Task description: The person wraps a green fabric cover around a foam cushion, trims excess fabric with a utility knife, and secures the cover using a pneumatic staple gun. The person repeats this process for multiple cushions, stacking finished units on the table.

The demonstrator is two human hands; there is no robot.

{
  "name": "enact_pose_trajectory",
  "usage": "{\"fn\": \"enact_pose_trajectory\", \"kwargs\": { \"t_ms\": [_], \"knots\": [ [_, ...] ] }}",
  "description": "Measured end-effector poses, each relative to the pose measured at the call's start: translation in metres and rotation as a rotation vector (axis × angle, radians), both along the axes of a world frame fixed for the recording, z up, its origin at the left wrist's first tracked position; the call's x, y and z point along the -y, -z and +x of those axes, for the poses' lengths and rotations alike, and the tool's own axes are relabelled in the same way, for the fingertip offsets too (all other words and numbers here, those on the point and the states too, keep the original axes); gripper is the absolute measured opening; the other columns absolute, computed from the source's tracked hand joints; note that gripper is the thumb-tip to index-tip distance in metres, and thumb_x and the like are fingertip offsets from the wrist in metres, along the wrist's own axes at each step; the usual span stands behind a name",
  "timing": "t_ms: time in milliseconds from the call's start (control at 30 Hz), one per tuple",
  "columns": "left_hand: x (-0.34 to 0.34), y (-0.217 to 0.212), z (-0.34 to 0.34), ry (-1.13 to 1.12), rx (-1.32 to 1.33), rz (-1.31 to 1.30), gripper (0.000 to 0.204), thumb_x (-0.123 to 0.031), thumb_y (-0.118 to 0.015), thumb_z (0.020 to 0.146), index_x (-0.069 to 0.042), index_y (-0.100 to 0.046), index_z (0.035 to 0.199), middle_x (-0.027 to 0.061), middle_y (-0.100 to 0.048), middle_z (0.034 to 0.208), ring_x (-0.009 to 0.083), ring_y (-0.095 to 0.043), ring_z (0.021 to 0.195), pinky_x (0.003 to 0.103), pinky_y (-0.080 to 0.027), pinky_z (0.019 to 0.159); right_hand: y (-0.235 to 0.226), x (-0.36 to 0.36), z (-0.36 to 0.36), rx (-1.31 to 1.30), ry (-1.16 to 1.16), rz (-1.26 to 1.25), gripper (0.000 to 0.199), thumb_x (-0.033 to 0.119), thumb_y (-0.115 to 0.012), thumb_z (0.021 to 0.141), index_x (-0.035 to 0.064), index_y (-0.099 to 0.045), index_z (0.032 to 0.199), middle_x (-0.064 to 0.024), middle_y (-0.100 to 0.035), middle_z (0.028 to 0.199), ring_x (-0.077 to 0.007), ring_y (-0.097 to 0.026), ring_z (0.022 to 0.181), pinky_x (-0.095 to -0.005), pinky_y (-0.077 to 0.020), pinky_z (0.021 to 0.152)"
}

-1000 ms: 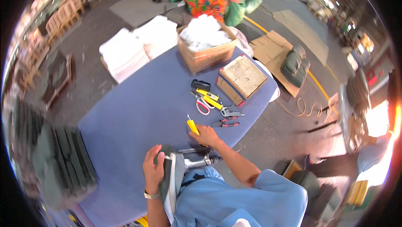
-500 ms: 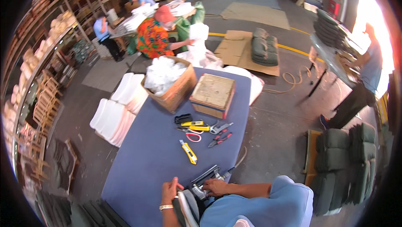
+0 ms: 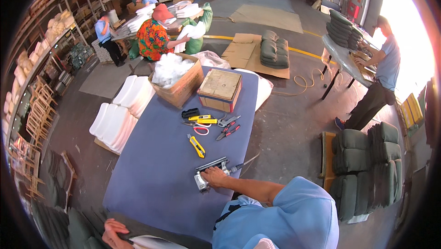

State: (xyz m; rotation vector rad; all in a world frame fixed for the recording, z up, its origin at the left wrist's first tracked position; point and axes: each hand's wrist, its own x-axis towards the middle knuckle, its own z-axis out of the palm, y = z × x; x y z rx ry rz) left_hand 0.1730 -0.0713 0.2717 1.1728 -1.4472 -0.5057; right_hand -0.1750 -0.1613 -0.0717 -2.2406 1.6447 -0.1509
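Observation:
My right hand [image 3: 215,176] is closed over the silver body of a pneumatic staple gun [image 3: 202,183], which lies on the blue-covered table [image 3: 151,171] with its air hose leading off to the right. At the lower left, my left hand [image 3: 115,233] grips the edge of a dark grey cushion [image 3: 158,228] with a white underside. Part of this cushion is cut off by the picture's lower edge. Beyond the staple gun lie a yellow utility knife [image 3: 196,146], red-handled pliers [image 3: 228,131] and scissors [image 3: 200,130] with red and white handles.
A carton of white stuffing [image 3: 183,88] and a closed box [image 3: 220,90] stand at the table's far end. Stacked dark cushions [image 3: 351,157] are on the right, white pads [image 3: 115,122] on the left. A co-worker [image 3: 388,60] stands at another table; others work farther back.
My left hand has moved left and toward me with the cushion, away from the staple gun. The staple gun, under my right hand, now lies farther from my body. The whole view has shifted slightly.

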Motion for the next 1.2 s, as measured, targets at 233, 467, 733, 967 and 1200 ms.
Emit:
{"fn": "enact_pose_trajectory", "kwargs": {
  "t_ms": [233, 467, 733, 967, 1200],
  "knots": [
    [-0.065, -0.032, 0.008, -0.563, 0.229, -0.712, 0.054, -0.023, -0.047, 0.107, 0.003, -0.064, 0.063, 0.0146, -0.062, 0.063, 0.0294, -0.059, 0.058, 0.04, -0.048, 0.056, -0.032, -0.049, 0.073, 0.693, 0.079, 0.449, 0.061, 0.054, -0.06, 0.1, 0.0083, -0.056, 0.14, -0.0156, -0.056, 0.143, -0.0334, -0.055, 0.132, -0.0519, -0.0514, 0.1],
    [-0.096, 0.044, 0.02, -0.948, 0.07, -0.352, 0.064, -0.03, -0.042, 0.111, -0.002, -0.067, 0.058, 0.0116, -0.061, 0.055, 0.0266, -0.06, 0.054, 0.039, -0.047, 0.052, -0.057, -0.061, 0.126, 1.608, 0.561, 0.759, 0.082, 0.069, -0.045, 0.103, 0.009, -0.04, 0.158, -0.0135, -0.045, 0.158, -0.0284, -0.048, 0.141, -0.0524, -0.0417, 0.114],
    [-0.195, 0.199, 0.069, -1.241, -0.728, 0.325, 0.055, -0.036, -0.049, 0.107, -0.001, -0.059, 0.065, 0.0052, -0.056, 0.066, 0.0179, -0.05, 0.071, 0.034, -0.041, 0.07, -0.014, -0.051, 0.166, 1.369, 0.502, 0.539, 0.061, 0.045, -0.067, 0.101, 0.0031, -0.056, 0.143, -0.0113, -0.067, 0.129, -0.022, -0.063, 0.114, -0.0411, -0.054, 0.093],
    [-0.254, 0.274, 0.092, -1.322, -0.555, 0.27, 0.052, -0.037, -0.052, 0.109, -0.002, -0.053, 0.071, 0.0024, -0.048, 0.07, 0.0164, -0.042, 0.07, 0.035, -0.036, 0.067, -0.075, -0.064, 0.21, 1.35, 0.402, 0.701, 0.053, 0.037, -0.073, 0.098, 0.003, -0.057, 0.135, -0.0098, -0.066, 0.118, -0.0196, -0.064, 0.108, -0.0379, -0.0561, 0.089],
    [-0.246, 0.266, 0.095, -1.251, -0.549, 0.254, 0.05, -0.033, -0.053, 0.109, -0.002, -0.053, 0.07, 0.0027, -0.05, 0.07, 0.0147, -0.043, 0.07, 0.036, -0.038, 0.068, -0.083, -0.05, 0.195, 1.364, 0.367, 0.705, 0.048, 0.032, -0.071, 0.099, 0.0008, -0.057, 0.132, -0.0113, -0.064, 0.123, -0.021, -0.062, 0.112, -0.0398, -0.0524, 0.097]
  ]
}}
